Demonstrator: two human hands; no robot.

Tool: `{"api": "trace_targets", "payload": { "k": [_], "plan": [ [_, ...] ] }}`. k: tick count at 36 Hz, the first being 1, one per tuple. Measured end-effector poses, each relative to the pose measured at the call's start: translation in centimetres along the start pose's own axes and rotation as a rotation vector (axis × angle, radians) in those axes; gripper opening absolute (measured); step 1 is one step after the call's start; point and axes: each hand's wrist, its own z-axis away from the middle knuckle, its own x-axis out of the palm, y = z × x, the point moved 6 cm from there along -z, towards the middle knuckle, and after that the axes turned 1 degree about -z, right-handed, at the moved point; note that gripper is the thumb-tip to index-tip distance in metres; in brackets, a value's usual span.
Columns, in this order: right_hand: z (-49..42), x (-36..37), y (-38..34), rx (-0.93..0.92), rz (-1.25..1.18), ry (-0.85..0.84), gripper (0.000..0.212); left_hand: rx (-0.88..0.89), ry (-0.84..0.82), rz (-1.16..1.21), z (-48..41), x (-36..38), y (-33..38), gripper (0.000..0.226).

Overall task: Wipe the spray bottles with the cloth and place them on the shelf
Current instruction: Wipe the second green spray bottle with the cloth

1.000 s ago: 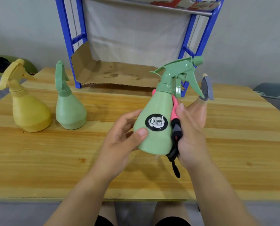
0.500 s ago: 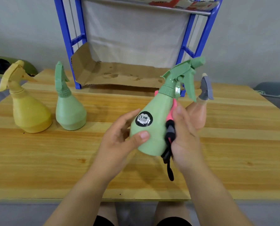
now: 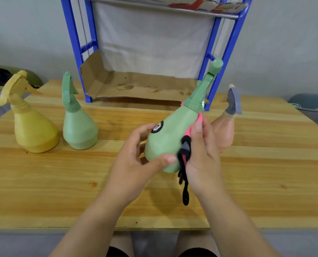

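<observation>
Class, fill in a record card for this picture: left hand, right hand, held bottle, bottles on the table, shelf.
Left hand: grips the held green bottle at its base
Right hand: holds the cloth against the bottle's side
Held bottle: tilted, nozzle pointing up and right
On the table: yellow bottle, second green bottle, peach bottle, all upright
Shelf: lower level lined with cardboard, no bottles on it

nothing legible: round black sticker (image 3: pixel 157 127) with white print on the tilted green spray bottle (image 3: pixel 173 140), too blurred and turned away to read.
</observation>
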Motion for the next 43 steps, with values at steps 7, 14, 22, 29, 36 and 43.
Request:
{"api": "trace_targets", "payload": {
  "k": [7,14,22,29,36,43],
  "plan": [
    [0.0,-0.5,-0.1,0.095,-0.093,-0.073,0.029,-0.177,-0.148,0.295,0.1,0.1,-0.7,0.063],
    [-0.1,-1.0,-0.3,0.029,-0.048,-0.062,0.033,-0.243,-0.088,0.305,-0.3,0.1,-1.2,0.055],
    [-0.1,-0.3,0.3,-0.03,0.188,-0.04,0.056,-0.102,-0.008,0.022,0.0,0.2,-1.0,0.077],
    [-0.1,-0.8,0.4,0.08,0.1,-0.097,0.034,-0.152,-0.113,0.214,0.0,0.2,-1.2,0.049],
    [-0.5,-1.1,0.1,0.111,0.019,-0.117,0.042,-0.182,-0.053,0.217,-0.3,0.1,-1.0,0.047],
    [-0.2,-0.9,1.0,0.012,0.201,0.0,0.051,-0.142,0.04,0.176,-0.2,0.5,-0.8,0.045]
  ]
}}
